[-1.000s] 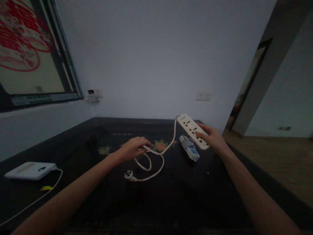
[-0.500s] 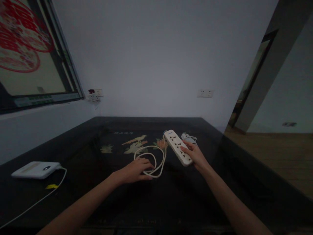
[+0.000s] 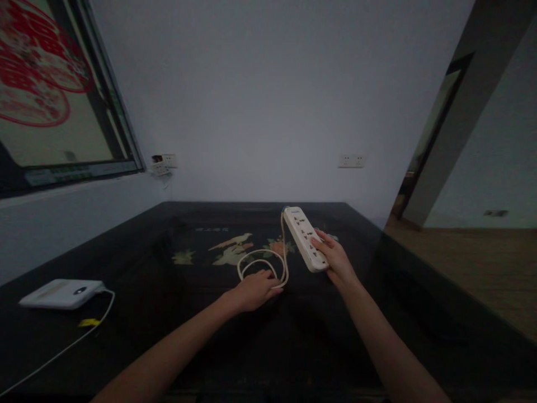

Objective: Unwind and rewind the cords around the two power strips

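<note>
Power strip (image 3: 302, 235) tilts at one o'clock over the dark table (image 3: 272, 347), pinched between your right hand's (image 3: 338, 260) thumb and fingers. Your left hand (image 3: 258, 290) bends its fingers at the looped cord (image 3: 286, 254); whether they grip it, you cannot tell. A pale wall (image 3: 260, 101) fills twelve; the window (image 3: 90, 126) at ten is cut off. Your right hand mostly hides a small pale object (image 3: 334, 238).
</note>
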Demonstrator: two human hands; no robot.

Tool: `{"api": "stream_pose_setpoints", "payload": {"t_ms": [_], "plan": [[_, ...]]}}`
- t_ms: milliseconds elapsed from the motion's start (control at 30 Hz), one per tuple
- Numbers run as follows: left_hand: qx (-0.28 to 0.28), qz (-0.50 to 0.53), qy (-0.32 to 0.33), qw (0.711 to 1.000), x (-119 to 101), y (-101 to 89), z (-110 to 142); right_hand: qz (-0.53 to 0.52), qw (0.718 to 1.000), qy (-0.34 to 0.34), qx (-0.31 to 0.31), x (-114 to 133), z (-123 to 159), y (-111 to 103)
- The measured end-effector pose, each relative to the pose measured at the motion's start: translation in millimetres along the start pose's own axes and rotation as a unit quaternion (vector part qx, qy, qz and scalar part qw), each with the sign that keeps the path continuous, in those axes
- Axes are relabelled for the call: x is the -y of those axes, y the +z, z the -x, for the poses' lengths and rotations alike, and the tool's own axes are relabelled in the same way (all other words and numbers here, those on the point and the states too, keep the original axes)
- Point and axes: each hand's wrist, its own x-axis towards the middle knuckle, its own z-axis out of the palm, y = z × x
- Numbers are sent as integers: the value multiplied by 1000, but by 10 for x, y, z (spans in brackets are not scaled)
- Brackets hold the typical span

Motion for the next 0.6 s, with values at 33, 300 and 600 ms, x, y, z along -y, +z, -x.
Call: {"api": "stream_pose_setpoints", "payload": {"t_ms": [33, 300, 600], "plan": [[-11, 20, -12, 1000, -54, 40, -73, -3, 1000, -2, 2, 26, 0, 10], [-57, 298, 21, 953, -279, 162, -552, -15, 1000, -15, -2, 13, 12, 81], [-200, 638, -71, 740, -46, 25, -391, 11, 999, -24, 37, -269, 187, 249]]}}
